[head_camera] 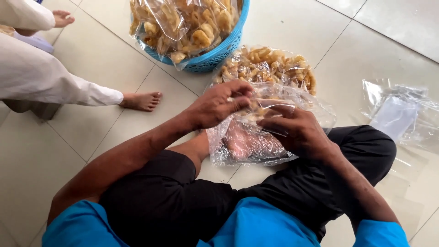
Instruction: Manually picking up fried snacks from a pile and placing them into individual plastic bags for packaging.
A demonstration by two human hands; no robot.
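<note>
Sitting cross-legged on the tiled floor (91, 59), you pinch the top of a clear plastic bag (256, 137) with your left hand (219, 103), fingers closed on the film, while your right hand (295, 130) grasps the same bag from the other side. The bag rests over your foot, between your knees. Just beyond it lies a filled bag of yellow crackers (270, 66), touching a blue basket (219, 52) of more bags; empty plastic bags (402, 114) lie to your right.
</note>
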